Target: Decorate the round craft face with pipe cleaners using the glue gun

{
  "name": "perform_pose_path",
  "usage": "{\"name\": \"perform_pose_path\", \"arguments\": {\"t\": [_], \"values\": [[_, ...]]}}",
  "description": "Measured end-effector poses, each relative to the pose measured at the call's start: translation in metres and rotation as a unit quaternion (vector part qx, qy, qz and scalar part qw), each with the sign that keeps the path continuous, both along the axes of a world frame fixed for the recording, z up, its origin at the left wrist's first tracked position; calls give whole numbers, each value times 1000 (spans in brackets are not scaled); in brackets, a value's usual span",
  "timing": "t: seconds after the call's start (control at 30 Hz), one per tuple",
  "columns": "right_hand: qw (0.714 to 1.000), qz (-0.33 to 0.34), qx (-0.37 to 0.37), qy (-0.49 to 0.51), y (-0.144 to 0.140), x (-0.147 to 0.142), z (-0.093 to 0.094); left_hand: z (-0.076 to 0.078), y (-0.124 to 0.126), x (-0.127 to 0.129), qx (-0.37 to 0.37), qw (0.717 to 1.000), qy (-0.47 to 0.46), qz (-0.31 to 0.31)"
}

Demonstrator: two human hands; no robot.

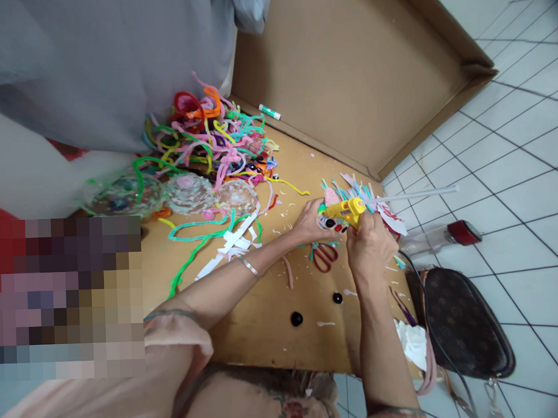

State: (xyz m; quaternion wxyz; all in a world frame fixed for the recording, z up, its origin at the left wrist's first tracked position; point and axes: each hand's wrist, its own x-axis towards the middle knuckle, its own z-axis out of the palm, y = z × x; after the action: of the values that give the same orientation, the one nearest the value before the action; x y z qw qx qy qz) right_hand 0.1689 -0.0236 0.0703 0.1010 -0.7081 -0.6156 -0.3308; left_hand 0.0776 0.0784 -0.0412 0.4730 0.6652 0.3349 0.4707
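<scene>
My right hand (372,245) is wrapped round a yellow hot glue gun (345,211), with a long clear glue stick (416,194) jutting from its back end. The gun's front lies over a small pipe-cleaner craft figure (330,195) with pink, green, black and red parts. My left hand (312,221) grips this figure from the side, fingers closed. The gun hides part of the figure, and whether its nozzle touches cannot be seen. Red-handled scissors (325,258) lie on the table just below the two hands.
Tangled pipe cleaners (212,135) and round containers (189,192) crowd the left. Paper strips (234,241) and black round pieces (296,319) lie on the table (256,332). A cardboard box (347,72), bottle (444,235), brown bag (466,324) and cord (426,301) lie beyond.
</scene>
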Motion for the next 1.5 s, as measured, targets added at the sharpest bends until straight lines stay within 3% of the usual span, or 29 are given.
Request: {"name": "perform_pose_path", "arguments": {"t": [0.4,0.63,0.73,0.83,0.97,1.07,1.17,1.27,1.33,1.4,1.47,1.5], "values": [[997,-4,23,78,-2,3,-3,0,1,0,-3,1000,-10,3],[977,-99,115,148,-41,57,-20,2,0,-2,-19,1000,-5,7],[962,-176,70,196,-70,92,-38,2,-1,-4,-27,999,-26,-4],[941,-235,-42,241,-93,112,-58,-1,0,-5,-27,998,-50,-17],[919,-278,-138,242,-109,112,-77,-6,1,-5,-43,997,-57,-24],[926,-295,-154,180,-116,103,-79,-7,1,-6,-55,997,-51,-25],[961,-236,-99,105,-115,94,-69,-8,1,-7,-52,997,-44,-29],[985,-36,6,166,-94,83,-53,-9,2,-7,-53,997,-48,-31],[958,68,83,266,-67,74,-46,-10,2,-7,-56,997,-49,-35],[915,116,134,362,-34,66,-45,-10,3,-7,-55,996,-52,-39],[857,129,156,473,-2,60,-52,-10,2,-8,-53,996,-56,-42],[813,123,175,541,12,58,-56,-10,2,-9,-55,996,-56,-45]]}}
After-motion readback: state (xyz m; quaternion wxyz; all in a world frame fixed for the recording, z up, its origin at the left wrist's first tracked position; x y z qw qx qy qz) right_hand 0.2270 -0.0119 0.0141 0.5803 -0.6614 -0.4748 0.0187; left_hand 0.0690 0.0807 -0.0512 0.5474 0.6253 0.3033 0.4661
